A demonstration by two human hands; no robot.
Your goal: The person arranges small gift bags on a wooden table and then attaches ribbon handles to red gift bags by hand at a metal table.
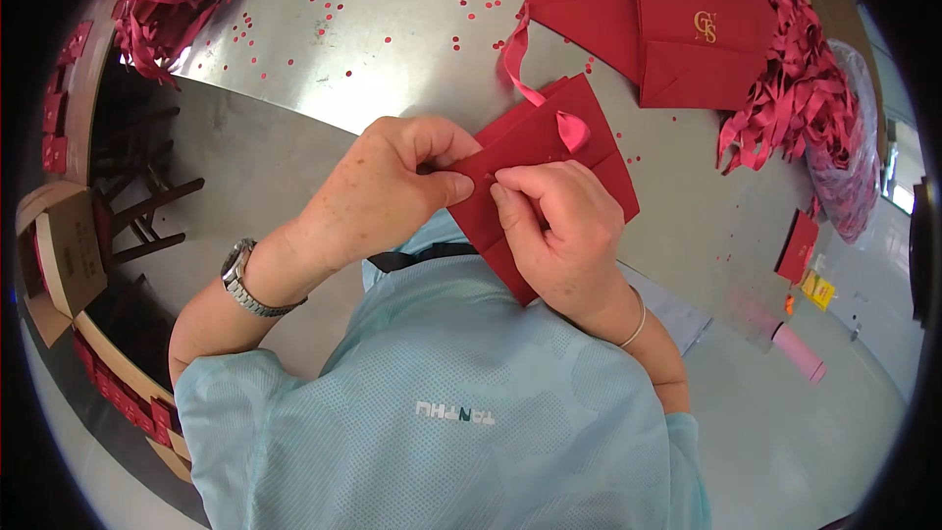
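Note:
A red paper bag (613,162) lies tilted at the table's near edge, between my two hands. A pink-red ribbon (517,64) runs over its top edge, and a short loop of ribbon (572,132) stands out from its face. My left hand (397,177) grips the bag's left edge, thumb on the face and fingers behind. My right hand (559,221) is closed in a pinch against the face, right of the left thumb; what its fingertips hold is too small to make out.
Flat red bags (702,29) lie at the upper right beside a heap of ribbons (795,79). More ribbons (177,0) hang at the upper left. Red paper dots dot the metal table (294,34). An open carton (69,250) stands left; a pink bottle (800,353) lies right.

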